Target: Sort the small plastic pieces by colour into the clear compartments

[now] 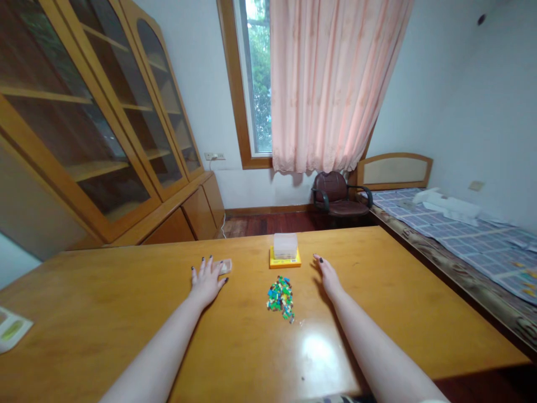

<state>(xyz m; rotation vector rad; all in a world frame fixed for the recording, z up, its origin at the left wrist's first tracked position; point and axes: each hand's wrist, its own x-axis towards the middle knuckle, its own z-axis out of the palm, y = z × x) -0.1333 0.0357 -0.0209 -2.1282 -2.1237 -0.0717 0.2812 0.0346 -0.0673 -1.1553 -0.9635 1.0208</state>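
My left hand (206, 281) lies flat on the wooden table (104, 313), palm down, fingers spread and holding nothing. A small pale object (225, 266) sits just beside its fingertips. My right hand (328, 275) rests on its edge on the table, fingers stretched forward, empty. Between the hands lies a pile of small colourful pieces (281, 298), green, blue, yellow and white. Beyond the pile stands a clear plastic box (285, 245) on a yellow base (285, 262).
A paper sheet (12, 329) lies at the table's left edge. A glass-door wooden cabinet (96, 129) fills the left wall. Behind the table are a dark red chair (339, 196), a window with a pink curtain (331, 84), and a bed (461, 235) on the right.
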